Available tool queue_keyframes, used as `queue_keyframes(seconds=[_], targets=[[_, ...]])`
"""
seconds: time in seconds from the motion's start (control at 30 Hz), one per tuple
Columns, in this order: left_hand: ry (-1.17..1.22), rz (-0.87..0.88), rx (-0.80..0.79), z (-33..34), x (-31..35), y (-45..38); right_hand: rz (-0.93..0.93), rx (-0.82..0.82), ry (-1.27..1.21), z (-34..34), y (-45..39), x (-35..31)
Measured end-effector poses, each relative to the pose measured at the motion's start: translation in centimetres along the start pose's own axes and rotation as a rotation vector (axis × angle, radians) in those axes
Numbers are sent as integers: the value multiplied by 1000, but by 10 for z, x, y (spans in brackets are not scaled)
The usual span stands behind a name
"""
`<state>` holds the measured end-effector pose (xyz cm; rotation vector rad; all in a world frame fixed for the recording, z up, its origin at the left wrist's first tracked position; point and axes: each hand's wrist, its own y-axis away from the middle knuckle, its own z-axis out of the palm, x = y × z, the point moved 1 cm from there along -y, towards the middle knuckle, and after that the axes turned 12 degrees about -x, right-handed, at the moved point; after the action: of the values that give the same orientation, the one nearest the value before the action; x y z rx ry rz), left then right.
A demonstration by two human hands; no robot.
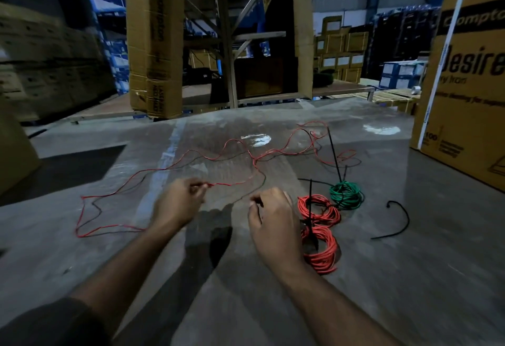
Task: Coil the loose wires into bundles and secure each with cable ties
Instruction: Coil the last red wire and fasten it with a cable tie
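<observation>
With two red coils (319,233) and a green coil (346,194) lying tied, the left hand (176,205) is pinching the uncoiled red-and-black wire (232,151), the right hand (273,220) seemingly pinching its black strand, sprawling across the floor (410,277)

The floor (273,304) is grey concrete with a glossy sheen and pale patches of reflected light. Across it runs a loose wire (232,144), a red strand paired with a black one. Toward the floor's right side lie two red wire coils (323,252), each crossed by a black cable tie (310,203), and a green coil (347,195) with its own black tie. A spare black tie (401,220) lies farther right. The box (464,86) at the right edge is yellow-brown cardboard with black lettering and a white strap.
</observation>
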<state>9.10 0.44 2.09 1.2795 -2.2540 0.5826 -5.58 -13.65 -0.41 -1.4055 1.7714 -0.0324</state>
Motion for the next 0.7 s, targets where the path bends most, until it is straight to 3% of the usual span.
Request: queue_keyframes(seconds=[0.07,0.23,0.4,0.47,0.57,0.63,0.7], targets=[[14,52,-32,-38,-8,25,39,-47,-48,3,-1,1],[392,39,-312,-112,-36,85,90,-230,-99,15,0,1],[568,142,-462,-116,-83,100,-28,-396,17,24,9,-3],[578,118,-550,-106,-99,98,-66,-379,2,25,14,-6],[425,-12,-666,-93,-97,99,-151,-214,-141,13,19,-19],[374,-118,-635,-89,-83,102,-298,-193,-106,3,30,-39],[333,-100,-543,-88,-56,105,-493,-296,-79,-4,47,-60]])
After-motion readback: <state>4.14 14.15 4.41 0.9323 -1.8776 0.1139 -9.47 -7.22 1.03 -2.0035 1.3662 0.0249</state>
